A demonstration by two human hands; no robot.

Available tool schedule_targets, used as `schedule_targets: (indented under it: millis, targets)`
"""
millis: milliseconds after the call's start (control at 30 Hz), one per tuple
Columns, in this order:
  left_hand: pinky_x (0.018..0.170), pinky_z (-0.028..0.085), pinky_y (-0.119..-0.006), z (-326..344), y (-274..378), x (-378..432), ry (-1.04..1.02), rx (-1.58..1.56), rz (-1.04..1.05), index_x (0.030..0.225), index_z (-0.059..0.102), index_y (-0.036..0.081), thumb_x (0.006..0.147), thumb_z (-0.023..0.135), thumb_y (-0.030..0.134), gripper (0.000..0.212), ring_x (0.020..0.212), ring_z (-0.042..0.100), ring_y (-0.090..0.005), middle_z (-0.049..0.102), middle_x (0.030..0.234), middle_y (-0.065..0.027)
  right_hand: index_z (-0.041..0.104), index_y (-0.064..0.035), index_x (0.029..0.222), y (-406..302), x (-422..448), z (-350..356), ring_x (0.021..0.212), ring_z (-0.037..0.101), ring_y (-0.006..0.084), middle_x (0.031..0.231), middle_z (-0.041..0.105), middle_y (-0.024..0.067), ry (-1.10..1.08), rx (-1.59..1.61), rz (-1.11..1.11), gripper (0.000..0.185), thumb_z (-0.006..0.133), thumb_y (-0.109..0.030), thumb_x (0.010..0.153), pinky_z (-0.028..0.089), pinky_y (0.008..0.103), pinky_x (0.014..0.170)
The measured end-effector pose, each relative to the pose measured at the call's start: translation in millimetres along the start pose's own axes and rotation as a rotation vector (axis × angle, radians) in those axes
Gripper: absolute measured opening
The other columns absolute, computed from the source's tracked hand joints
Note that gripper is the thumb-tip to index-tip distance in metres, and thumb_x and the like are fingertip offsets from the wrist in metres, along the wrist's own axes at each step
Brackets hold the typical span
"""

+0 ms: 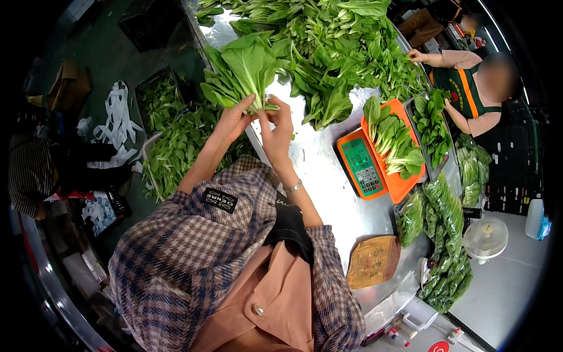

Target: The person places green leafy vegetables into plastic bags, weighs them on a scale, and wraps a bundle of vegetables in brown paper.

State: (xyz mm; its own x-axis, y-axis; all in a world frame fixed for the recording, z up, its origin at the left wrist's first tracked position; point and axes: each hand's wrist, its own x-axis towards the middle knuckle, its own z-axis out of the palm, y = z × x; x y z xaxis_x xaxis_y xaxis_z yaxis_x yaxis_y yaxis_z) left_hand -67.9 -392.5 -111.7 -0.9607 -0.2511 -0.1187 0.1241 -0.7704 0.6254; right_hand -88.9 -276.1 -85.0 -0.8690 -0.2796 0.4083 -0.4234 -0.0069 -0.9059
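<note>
My left hand (237, 118) grips the stem end of a bunch of leafy greens (246, 66), its leaves pointing away from me. The fingers of my right hand (276, 125) are at the same stem base, touching it; whether they pinch a piece of it I cannot tell. A large heap of greens (316, 44) covers the far part of the metal table (308, 176). To the right stands an orange digital scale (361, 165) with a green display, and its orange tray (398, 189) bears several bunches.
Crates of greens (176, 149) stand on the floor at left, near white plastic bags (118, 114). Bagged greens (444, 229) line the table's right side, near a piece of brown cardboard (374, 262) and a white fan (485, 237). Across the table, a co-worker (466, 90) reaches toward the greens.
</note>
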Motion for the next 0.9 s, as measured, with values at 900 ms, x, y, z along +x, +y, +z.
schedule_targets:
  millis: [900]
  targets:
    - [0.080, 0.043, -0.035, -8.3, -4.7, 10.7, -0.047, -0.373, -0.070, 0.109, 0.044, -0.001, 0.086, 0.050, 0.021, 0.032, 0.093, 0.051, -0.0204, 0.051, 0.099, -0.0108, 0.046, -0.0043, 0.096, 31.0, 4.7, -6.2, 0.083, 0.053, 0.0163, 0.087, 0.054, 0.0064, -0.039, 1.115, 0.443, 0.014, 0.051, -0.008, 0.084, 0.043, 0.0325, 0.079]
